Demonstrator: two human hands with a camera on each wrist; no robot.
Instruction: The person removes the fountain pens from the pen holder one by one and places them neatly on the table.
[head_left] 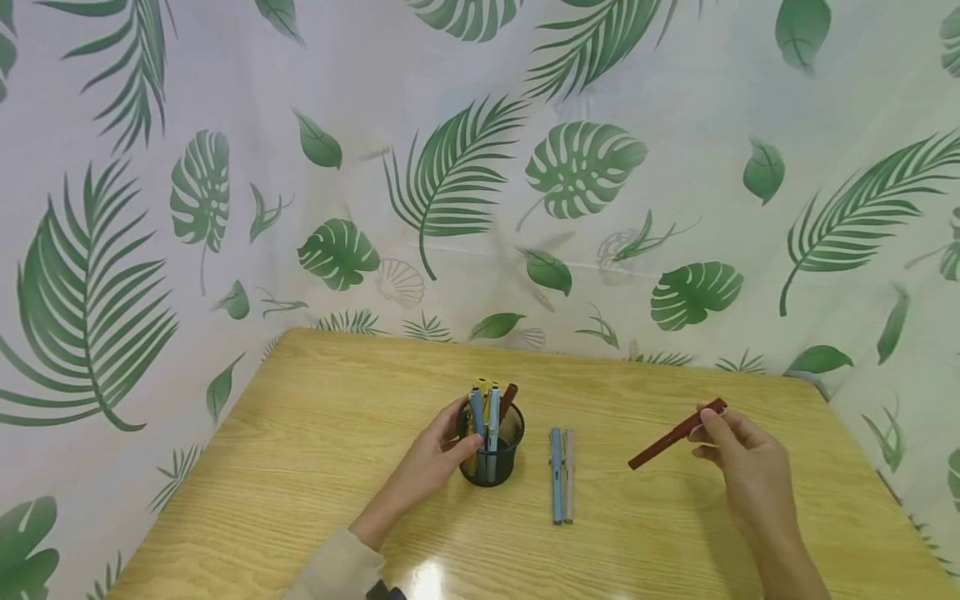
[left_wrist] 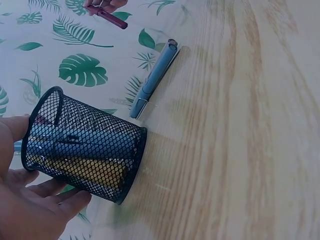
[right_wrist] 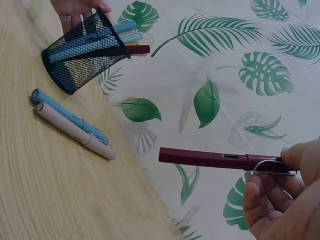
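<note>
My left hand (head_left: 426, 465) holds a black mesh pen cup (head_left: 504, 468) by its side, thumb in front and fingers around the back. Blue, light blue and yellow pens and one dark red pen (head_left: 509, 398) stick up out of the cup. Over the table's right part, my right hand (head_left: 753, 471) pinches another dark red pen (right_wrist: 200, 158) by its capped, clip end. The free end of that pen points left, toward the cup. Between the hands, a blue pen (head_left: 556, 479) and a pale pinkish-grey pen (head_left: 568, 487) lie side by side on the wood.
The wood-grain table (head_left: 315, 483) runs back to a white cloth (head_left: 465, 283) printed with green leaves, which also hangs along both sides. A dark band shows at the left sleeve (head_left: 337, 567).
</note>
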